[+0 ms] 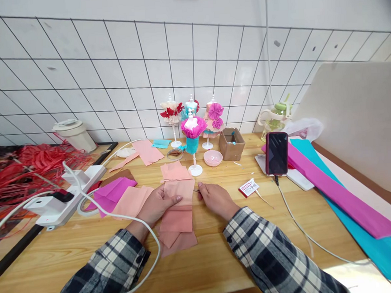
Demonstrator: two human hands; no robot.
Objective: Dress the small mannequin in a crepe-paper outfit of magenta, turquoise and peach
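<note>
My left hand [161, 204] grips a peach sheet of crepe paper [180, 196], its thumb lying across the front. The folded sheet hangs upright above more peach pieces [184, 243] on the table. Just right of the sheet's edge, my right hand [217, 199] is closed in a pinch. A thin dark sliver shows between its fingertips and the paper; its kind is too small to tell. Beyond the hands stands a small white dress form [192, 140] in a magenta and turquoise paper dress. Another peach sheet [132, 202] lies left of my left hand.
Behind are more dressed forms [173, 117], a pink bowl [213, 158] and a cardboard box [232, 145]. A white cable [143, 225] crosses my left forearm from the power strip [69, 194]. To the right are a labelled packet [249, 187], a phone [277, 154] and paper rolls [344, 190].
</note>
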